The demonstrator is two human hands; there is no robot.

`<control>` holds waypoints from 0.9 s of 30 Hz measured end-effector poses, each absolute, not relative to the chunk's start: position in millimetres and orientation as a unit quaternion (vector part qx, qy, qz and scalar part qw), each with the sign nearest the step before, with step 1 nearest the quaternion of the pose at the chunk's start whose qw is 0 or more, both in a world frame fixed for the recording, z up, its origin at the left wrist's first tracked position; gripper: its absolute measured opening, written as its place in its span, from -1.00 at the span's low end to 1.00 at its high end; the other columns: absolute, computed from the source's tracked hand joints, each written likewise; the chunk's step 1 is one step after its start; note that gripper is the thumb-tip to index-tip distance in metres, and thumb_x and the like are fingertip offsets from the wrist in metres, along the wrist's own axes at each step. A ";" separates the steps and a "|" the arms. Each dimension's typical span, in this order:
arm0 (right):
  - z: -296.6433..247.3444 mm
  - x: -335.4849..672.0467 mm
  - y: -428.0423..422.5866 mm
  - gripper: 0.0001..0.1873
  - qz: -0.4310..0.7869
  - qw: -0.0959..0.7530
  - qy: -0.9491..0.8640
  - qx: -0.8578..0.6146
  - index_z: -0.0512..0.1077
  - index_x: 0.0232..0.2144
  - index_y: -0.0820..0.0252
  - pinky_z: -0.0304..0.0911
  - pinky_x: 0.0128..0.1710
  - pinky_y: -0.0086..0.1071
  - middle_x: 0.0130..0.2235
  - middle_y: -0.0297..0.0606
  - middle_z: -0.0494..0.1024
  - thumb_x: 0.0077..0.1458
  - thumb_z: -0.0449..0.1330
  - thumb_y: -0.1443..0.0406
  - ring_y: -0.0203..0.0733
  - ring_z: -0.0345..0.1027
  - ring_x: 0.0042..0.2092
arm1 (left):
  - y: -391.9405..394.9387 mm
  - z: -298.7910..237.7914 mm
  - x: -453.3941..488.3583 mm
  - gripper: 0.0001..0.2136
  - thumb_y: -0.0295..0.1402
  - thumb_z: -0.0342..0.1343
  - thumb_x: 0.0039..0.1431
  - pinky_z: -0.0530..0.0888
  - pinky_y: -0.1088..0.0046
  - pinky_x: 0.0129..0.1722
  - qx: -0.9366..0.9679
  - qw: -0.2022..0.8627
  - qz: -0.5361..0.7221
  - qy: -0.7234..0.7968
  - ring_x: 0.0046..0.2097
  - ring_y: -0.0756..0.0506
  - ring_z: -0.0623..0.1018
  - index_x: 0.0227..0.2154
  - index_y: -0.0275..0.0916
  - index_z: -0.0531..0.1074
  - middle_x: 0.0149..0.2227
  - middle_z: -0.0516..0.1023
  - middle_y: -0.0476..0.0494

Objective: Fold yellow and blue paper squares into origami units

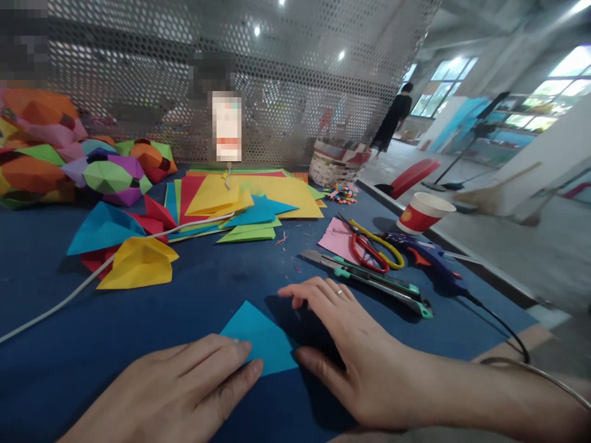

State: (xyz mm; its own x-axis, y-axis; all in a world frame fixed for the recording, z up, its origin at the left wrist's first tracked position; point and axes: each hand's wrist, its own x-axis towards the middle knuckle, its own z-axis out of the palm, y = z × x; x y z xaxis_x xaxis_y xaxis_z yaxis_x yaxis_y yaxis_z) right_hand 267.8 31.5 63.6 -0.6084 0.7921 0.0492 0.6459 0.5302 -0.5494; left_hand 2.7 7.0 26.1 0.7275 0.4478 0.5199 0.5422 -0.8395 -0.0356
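Our flattened left hand (pixel 189 375) touches pointed blue paper (pixel 272 351) near the dark-blue desk (pixel 258 277)'s front edge. Our open right hand (pixel 344 326) arches alongside.

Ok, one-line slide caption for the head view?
Left hand on blue paper, right hand arched beside it, with a utility knife and scissors lying farther out on the table.

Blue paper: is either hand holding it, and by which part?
The left hand lies over the lower-left edge of the blue paper; pinching or only pressing cannot be told. The right hand, open by the paper's right corner, holds nothing.
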 end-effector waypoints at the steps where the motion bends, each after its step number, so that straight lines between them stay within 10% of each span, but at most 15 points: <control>1: 64.0 271.0 31.0 -0.37 0.253 0.146 -0.862 -0.414 0.24 0.24 0.23 0.16 0.19 0.12 0.15 -0.01 0.38 0.12 0.22 0.42 0.08 0.24 0.12 | 6.1 24.8 1.2 -0.50 -0.62 -0.28 0.31 0.45 0.55 -0.18 -0.925 0.096 -0.252 -0.266 -0.16 -0.03 0.61 0.05 -0.07 0.44 -0.17 0.65 0.03; 10: 64.8 281.8 28.4 -0.46 0.228 0.151 -0.890 -0.364 0.31 0.20 0.17 0.16 0.22 0.08 0.19 -0.03 0.37 0.18 0.15 0.49 0.04 0.23 0.17 | 7.6 28.3 -2.2 -0.49 -0.65 -0.24 0.25 0.51 0.54 -0.27 -0.939 0.102 -0.208 -0.254 -0.16 -0.04 0.63 0.11 -0.10 0.40 -0.11 0.66 -0.01; 17: 70.3 239.2 39.5 -0.84 0.271 0.146 -0.909 -0.282 0.36 -0.08 0.20 0.27 -0.26 -0.36 -0.21 -0.23 0.59 0.34 0.05 0.42 -0.20 0.45 -0.24 | 6.2 47.2 5.8 -0.63 -0.57 -0.26 0.39 0.48 0.59 -0.44 -0.938 0.102 -0.220 -0.247 -0.36 0.00 0.60 -0.08 -0.15 0.45 -0.31 0.63 0.01; 27: 61.8 237.4 46.3 -0.79 0.202 0.095 -0.948 -0.227 0.33 -0.07 0.20 0.19 -0.26 -0.31 -0.20 -0.20 0.56 0.24 0.06 0.42 -0.15 0.43 -0.23 | -6.1 51.9 -12.6 -0.51 -0.64 -0.16 0.15 0.55 0.59 -0.01 -0.947 0.108 -0.190 -0.234 -0.06 -0.01 0.67 0.09 -0.21 0.39 -0.08 0.71 -0.08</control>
